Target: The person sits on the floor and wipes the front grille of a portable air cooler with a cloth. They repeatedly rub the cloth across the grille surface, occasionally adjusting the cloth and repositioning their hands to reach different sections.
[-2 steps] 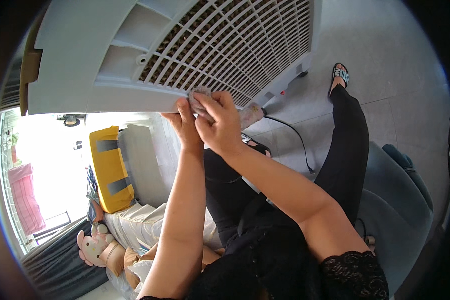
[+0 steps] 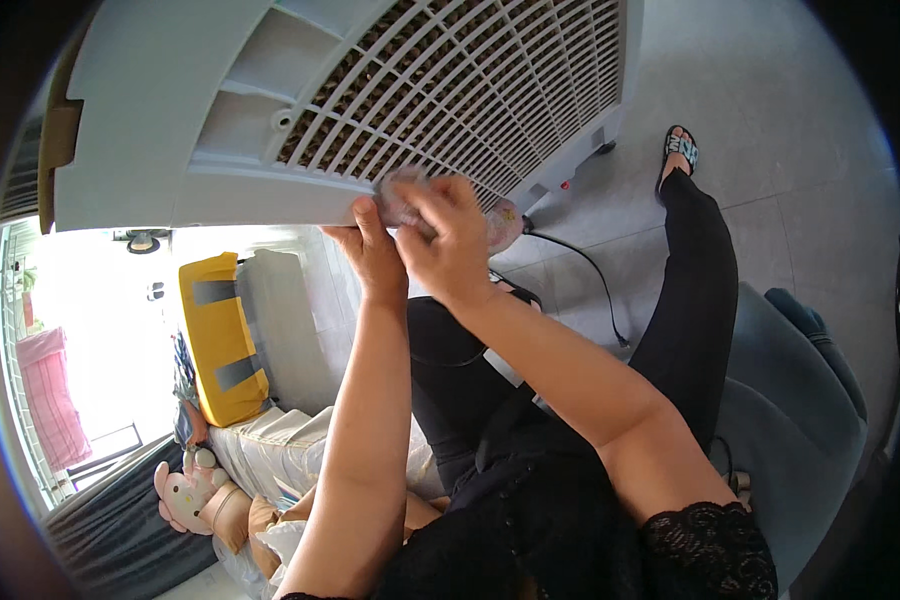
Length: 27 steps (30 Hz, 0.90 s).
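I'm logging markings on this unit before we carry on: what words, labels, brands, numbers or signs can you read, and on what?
No text can be read in this view.
Slide sandal: pale marks on the dark strap, too small to tell whether they are letters.
Cloth in the right hand: faint coloured print on its hanging end, too blurred to read.
Pale grilled appliance: no readable label on the sides shown.

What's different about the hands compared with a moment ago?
The right hand, still grasping the cloth, has shifted slightly up and rightward in the picture, now blurred. Nothing was let go. The left hand and white appliance look unchanged.
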Each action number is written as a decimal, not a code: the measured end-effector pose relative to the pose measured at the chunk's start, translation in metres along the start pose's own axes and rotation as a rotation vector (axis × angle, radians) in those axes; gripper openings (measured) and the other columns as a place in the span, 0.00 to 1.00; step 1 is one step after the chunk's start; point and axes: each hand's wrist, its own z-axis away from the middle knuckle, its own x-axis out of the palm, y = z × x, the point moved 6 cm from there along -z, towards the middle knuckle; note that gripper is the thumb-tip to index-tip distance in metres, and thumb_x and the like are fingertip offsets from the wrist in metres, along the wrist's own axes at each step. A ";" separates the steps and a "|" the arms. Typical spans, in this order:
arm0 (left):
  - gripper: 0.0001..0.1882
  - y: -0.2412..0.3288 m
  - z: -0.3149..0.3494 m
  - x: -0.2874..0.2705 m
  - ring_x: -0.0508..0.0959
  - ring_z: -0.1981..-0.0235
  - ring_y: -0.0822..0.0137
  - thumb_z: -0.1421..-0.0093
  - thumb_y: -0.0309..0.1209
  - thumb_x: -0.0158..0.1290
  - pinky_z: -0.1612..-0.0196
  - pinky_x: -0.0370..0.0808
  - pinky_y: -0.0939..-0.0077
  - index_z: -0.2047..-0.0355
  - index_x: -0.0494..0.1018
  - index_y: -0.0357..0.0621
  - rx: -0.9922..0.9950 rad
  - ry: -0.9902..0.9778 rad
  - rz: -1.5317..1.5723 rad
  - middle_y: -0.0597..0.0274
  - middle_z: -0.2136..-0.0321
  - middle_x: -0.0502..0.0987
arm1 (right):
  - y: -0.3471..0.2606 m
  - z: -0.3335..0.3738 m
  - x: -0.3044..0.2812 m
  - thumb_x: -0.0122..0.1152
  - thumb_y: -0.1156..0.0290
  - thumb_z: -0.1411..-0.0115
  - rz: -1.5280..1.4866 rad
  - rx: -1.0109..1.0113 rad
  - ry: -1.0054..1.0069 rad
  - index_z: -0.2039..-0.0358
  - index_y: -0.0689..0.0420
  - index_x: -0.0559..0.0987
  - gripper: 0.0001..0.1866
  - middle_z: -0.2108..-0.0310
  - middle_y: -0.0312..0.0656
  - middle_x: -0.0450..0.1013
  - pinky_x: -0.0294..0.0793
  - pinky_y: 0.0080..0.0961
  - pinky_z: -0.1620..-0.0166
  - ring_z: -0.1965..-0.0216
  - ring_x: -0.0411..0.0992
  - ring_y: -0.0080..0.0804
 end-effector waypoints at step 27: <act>0.37 0.001 0.000 0.006 0.66 0.48 0.63 0.37 0.51 0.52 0.44 0.66 0.64 0.41 0.47 0.44 0.017 -0.015 0.013 0.54 0.46 0.62 | 0.010 -0.013 0.001 0.56 0.75 0.53 -0.104 0.020 -0.182 0.59 0.55 0.81 0.18 0.67 0.45 0.69 0.74 0.31 0.65 0.70 0.71 0.40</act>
